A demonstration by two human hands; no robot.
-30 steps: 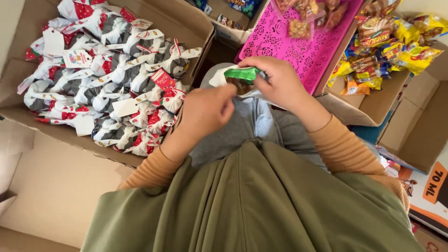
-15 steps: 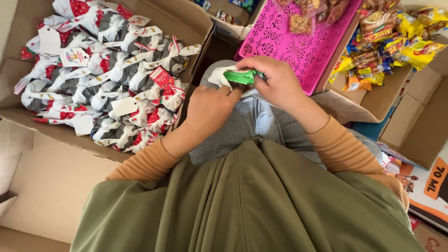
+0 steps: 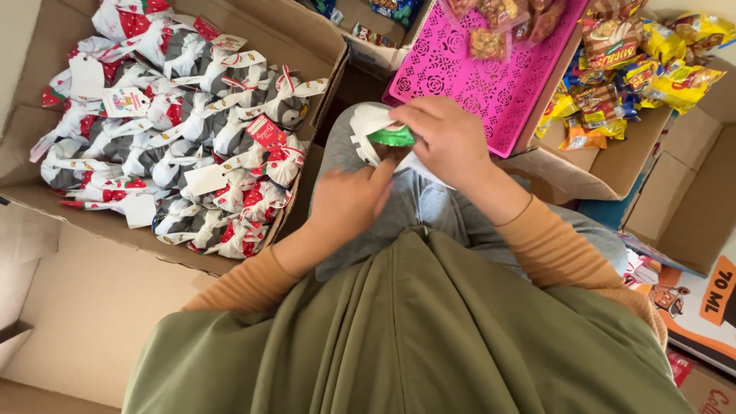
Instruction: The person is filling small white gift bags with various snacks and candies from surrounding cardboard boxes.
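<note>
A small clear gift bag [image 3: 366,129] rests on my knee, with a green-wrapped snack [image 3: 392,137] sitting in its mouth. My right hand [image 3: 445,138] grips the bag's upper edge and the green packet from the right. My left hand [image 3: 349,201] holds the bag's lower side, fingers curled against it. The bag's lower part is hidden behind my hands.
To the left, an open cardboard box [image 3: 303,31] holds several tied gift bags [image 3: 184,130] with red and white ribbons and tags. A pink perforated tray [image 3: 475,77] lies ahead, and a box of yellow snack packets [image 3: 644,69] sits at upper right. More cardboard boxes [image 3: 690,199] stand at right.
The green packet has sunk deeper into the bag. My left hand slid down below the bag's opening. My right hand shifted slightly over the packet.
</note>
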